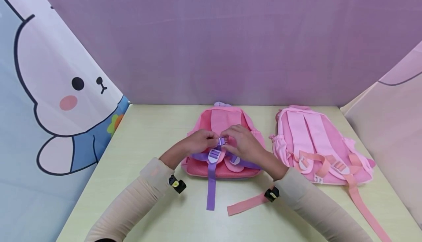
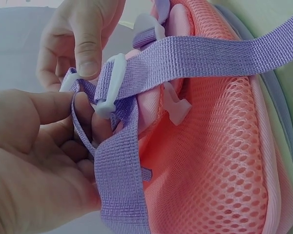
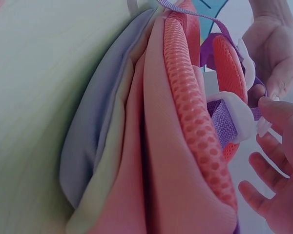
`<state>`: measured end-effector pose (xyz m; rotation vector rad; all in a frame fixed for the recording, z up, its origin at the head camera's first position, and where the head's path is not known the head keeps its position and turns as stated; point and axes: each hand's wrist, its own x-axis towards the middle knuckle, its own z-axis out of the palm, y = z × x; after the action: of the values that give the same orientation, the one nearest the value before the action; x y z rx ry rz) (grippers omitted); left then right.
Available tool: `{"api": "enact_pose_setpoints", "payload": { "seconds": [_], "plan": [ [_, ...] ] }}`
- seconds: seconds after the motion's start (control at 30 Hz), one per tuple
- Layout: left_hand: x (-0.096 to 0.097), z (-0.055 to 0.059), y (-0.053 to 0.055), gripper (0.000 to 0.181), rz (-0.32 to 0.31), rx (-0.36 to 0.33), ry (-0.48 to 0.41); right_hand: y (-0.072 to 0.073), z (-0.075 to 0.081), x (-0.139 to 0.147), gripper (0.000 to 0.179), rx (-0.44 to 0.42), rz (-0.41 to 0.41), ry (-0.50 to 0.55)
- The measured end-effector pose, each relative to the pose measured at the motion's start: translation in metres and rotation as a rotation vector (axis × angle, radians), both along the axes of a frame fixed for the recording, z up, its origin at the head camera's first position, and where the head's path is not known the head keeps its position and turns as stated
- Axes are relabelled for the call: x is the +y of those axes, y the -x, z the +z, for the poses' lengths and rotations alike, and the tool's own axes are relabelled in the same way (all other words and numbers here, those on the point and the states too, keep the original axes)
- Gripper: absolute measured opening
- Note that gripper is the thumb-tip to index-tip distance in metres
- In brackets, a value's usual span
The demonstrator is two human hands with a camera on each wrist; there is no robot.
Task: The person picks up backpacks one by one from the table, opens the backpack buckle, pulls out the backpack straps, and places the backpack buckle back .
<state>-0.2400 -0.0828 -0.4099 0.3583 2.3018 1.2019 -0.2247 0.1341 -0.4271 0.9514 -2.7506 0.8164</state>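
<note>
Two hands of mine meet over the pack (image 1: 227, 119), which lies straps-up on the table (image 1: 158, 125) at the centre of the head frame. My left hand (image 1: 200, 142), just left of centre, pinches the purple strap (image 2: 119, 170) between thumb and fingers; my right hand (image 1: 244, 144), just right of centre, has thumb and forefinger closed on a small white clip (image 3: 264, 126), its other fingers spread loosely toward the lower right of the right wrist frame. I judge that I am working the strap at this clip, threading or seating it, though my fingers hide whether the webbing is fully through. Next, I think, calls for a steady right pinch while the left feeds or draws the strap evenly, without a twist. Below my hands in the head frame, a larger white buckle (image 1: 214, 156) has a long purple tail (image 1: 211, 190) hanging past the pack's lower edge, and a second buckle (image 1: 234, 159) sits to its right. Right of centre lies another pack (image 1: 298, 132), pale pink with peach straps (image 1: 364, 207), touched by neither hand.
</note>
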Motion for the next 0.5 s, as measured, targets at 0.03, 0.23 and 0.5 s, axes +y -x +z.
{"api": "enact_pose_setpoints", "payload": {
  "seconds": [0.03,0.23,0.5],
  "plan": [
    [0.0001,0.0003,-0.0002,0.014,0.002,-0.001,0.004,0.0001,0.0,0.0001,0.035,-0.002,-0.001,-0.003],
    [-0.0005,0.0009,-0.0008,0.016,0.01,0.011,-0.002,0.0006,0.0007,0.0003,0.034,-0.01,-0.006,-0.009],
    [-0.0018,0.002,-0.0014,0.015,-0.021,0.028,-0.049,-0.001,0.0026,0.0002,0.035,0.0,-0.019,-0.013]
  ]
}}
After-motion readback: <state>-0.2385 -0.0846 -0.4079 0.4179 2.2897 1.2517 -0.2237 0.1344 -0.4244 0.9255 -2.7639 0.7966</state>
